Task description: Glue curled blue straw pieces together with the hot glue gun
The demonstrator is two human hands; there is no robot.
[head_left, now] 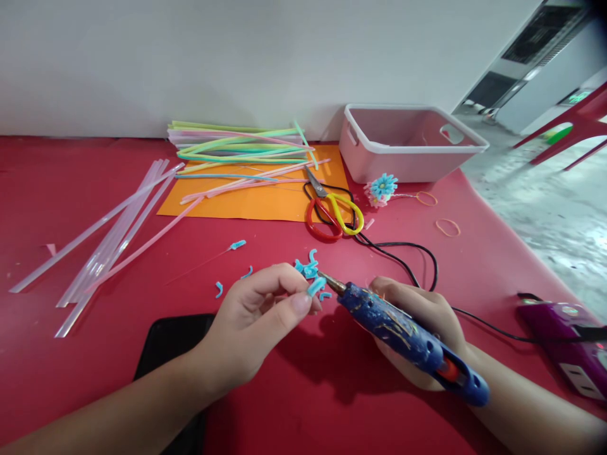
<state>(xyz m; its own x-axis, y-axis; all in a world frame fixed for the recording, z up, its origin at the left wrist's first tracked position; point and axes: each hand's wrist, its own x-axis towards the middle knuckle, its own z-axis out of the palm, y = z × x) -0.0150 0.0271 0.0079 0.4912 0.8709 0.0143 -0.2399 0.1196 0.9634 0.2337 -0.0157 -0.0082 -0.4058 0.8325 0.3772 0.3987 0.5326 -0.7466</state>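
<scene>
Between the thumb and fingers of my left hand (258, 322) is a short blue pipe cleaner piece (316, 286). My right hand (422, 316) grips a blue hot glue gun (393, 322), its metal nozzle pointing left at the held piece; whether they touch I cannot tell. Just behind my left fingertips lie several more cut blue pieces (307, 268) on the red table. Further left are a loose curved piece (219, 289) and a thin wire with a blue tip (238, 244).
Scissors (327, 202) with red and yellow handles lie by an orange sheet (227, 205) under pipe cleaners (237, 142). Clear glue sticks (114, 234) are at left, a black phone (175, 338) near my left arm. A pink basket (408, 161), pipe-cleaner flower (383, 186) and purple power strip (564, 341) are right.
</scene>
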